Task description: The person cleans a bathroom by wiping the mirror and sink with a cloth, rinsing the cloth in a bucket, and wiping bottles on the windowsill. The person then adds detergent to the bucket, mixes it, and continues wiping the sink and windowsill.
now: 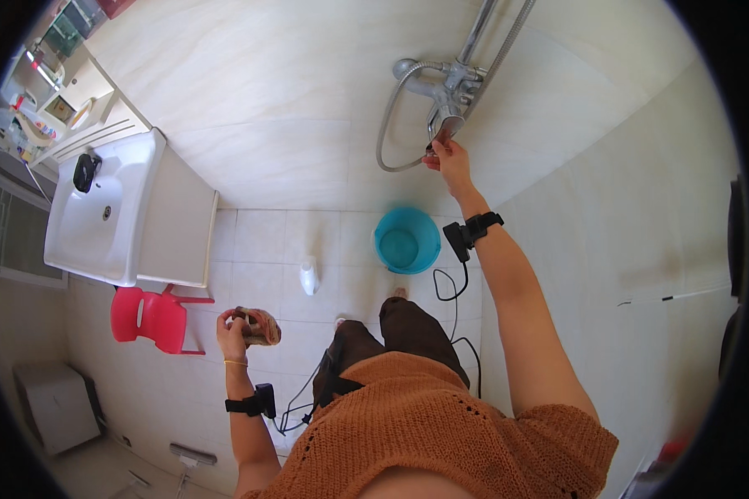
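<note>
My left hand (232, 330) grips a folded, multicoloured fabric item (264, 327) in brown, pink and tan; its exact kind is unclear. It is held up over the tiled floor, left of my legs. At the wall, my right hand (452, 167) reaches up to a chrome shower mixer tap (450, 87). Its fingers close around the lower end of the tap's shiny lever (451, 126), partly hiding it. Below the tap, a turquoise plastic bucket (417, 269) stands on the floor in front of my feet.
A white plastic bottle (309, 277) stands on the floor. To the left are a white washbasin (146, 156) and a red plastic chair (162, 321). A metal shower hose (382, 134) loops beside the tap. Black cables (457, 305) hang from my wrist straps. A squeegee (192, 454) lies lower left.
</note>
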A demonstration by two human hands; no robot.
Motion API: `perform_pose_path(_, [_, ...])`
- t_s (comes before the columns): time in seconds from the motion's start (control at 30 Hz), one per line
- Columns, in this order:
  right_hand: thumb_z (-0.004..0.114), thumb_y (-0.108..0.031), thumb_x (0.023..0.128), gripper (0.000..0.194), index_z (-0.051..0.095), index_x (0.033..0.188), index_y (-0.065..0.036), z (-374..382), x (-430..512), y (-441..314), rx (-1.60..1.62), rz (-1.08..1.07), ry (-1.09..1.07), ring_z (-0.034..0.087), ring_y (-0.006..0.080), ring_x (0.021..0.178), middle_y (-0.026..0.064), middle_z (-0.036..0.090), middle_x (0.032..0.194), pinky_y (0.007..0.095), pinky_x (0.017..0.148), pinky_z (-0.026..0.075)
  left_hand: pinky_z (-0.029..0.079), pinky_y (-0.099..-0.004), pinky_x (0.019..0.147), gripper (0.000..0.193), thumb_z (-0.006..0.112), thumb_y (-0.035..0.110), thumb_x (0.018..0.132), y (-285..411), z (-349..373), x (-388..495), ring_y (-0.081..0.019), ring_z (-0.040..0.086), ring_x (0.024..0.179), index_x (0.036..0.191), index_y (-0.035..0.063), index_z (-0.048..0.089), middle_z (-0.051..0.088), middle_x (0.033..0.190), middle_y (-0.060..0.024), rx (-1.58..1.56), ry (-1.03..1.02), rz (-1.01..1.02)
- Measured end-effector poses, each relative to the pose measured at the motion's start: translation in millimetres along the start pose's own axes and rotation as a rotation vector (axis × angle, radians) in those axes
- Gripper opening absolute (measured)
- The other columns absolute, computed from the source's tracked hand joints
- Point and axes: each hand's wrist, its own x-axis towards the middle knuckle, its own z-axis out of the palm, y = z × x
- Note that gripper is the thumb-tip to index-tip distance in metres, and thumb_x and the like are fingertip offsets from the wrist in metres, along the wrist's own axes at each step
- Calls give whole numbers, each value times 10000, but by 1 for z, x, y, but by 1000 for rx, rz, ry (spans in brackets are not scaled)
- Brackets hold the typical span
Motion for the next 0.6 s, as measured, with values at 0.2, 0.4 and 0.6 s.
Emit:
perform_pose_path(0.2, [534, -186, 915, 231, 564, 1013, 21, 3, -11, -18, 9, -10, -22, 650, 190, 721, 111, 633, 880, 271, 643, 532, 552, -316, 629, 377, 567, 54, 766, 31, 45, -11, -206, 624, 784, 1131, -3, 492, 593, 933, -100, -359, -90, -112])
perform_pose_path(0.4, [548, -180, 907, 255, 552, 1025, 46, 1, -23, -44, -7, -28, -91, 661, 198, 727, 116, 638, 869, 264, 628, 535, 542, -311, 655, 394, 645, 90, 786, 64, 154, -1, -190, 622, 823, 1148, 17, 507, 605, 957, -103, -264, -289, -119])
perform_pose_path(0.6, [519, -175, 907, 347, 480, 1187, 28, -17, -34, -59, -136, -58, -141, 640, 198, 869, 139, 637, 1006, 284, 738, 510, 461, -302, 523, 730, 769, 169, 679, 85, 291, 13, -192, 570, 822, 1270, 72, 351, 553, 960, -98, -164, -473, -39])
